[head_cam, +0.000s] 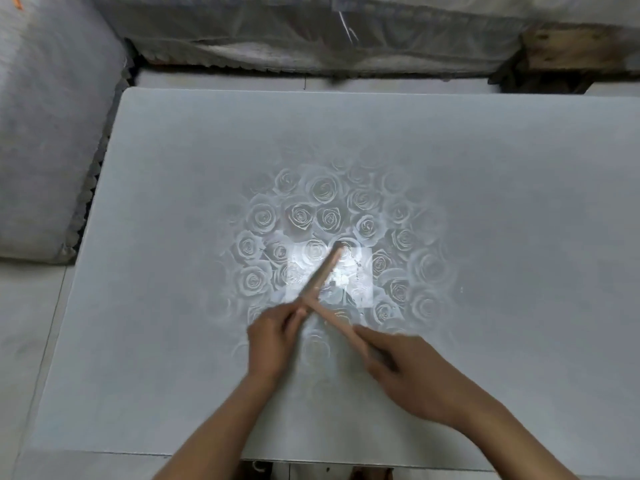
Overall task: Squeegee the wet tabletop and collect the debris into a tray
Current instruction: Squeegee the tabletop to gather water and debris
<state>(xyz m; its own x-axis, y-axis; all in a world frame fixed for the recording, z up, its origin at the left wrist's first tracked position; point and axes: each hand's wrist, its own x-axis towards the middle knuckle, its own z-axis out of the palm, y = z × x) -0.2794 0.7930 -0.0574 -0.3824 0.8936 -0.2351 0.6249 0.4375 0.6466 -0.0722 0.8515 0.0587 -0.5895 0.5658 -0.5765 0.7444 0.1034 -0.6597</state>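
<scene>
Squeegee (322, 275): a pale pink T-shaped tool lying low over the middle of the tabletop (502, 202), on the rose print.
Blade (327, 270): runs at a slant from the near left up to the far right, and its far tip sits at the bright wet patch (360, 282).
Handle (337, 322): leaves the blade near its lower end and slants toward the near right, into the right hand.
Left hand (273, 337): at the near end of the blade, with fingers and thumb curled in on it. The blur makes the exact pinch hard to read.
Right hand (408, 368): fingers wrapped round the end of the handle, back of the hand upward.
Arms: both forearms come in from the near edge and cross no part of the tool.
Wet patch: a shiny rectangle of glare just right of the blade, with a few dark specks (356, 263) in it, possibly debris.
Tabletop: pale grey and rectangular, with roses printed in a round cluster at the centre.
Left side: a grey padded bundle (45, 133) close beside the table.
Far side: a plastic-wrapped bundle (277, 32), with a wooden block (581, 46) to its right.
</scene>
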